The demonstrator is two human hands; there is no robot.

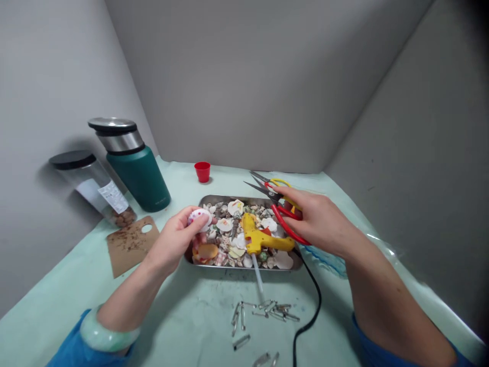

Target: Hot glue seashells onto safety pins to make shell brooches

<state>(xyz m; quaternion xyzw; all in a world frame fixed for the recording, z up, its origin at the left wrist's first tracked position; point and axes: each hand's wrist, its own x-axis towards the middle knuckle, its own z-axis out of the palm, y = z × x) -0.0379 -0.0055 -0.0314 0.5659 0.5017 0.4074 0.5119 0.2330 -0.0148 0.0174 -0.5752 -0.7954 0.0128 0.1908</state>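
Note:
Between the thumb and fingers of my left hand is a white shell with pink and purple dots, held over the left side of a metal tray. My right hand is closed on a pair of red-handled scissors, their blades pointing left and away from me above the tray's back right corner. Just behind them lies a second pair of scissors with yellow handles, partly covered by the hand. A yellow glue gun rests across the shells in the tray, its clear glue stick pointing toward me.
Several safety pins are scattered in front of the tray. A black cord runs down the right. At left stand a green bottle, a clear jar and a brown board. A red cup is at the back.

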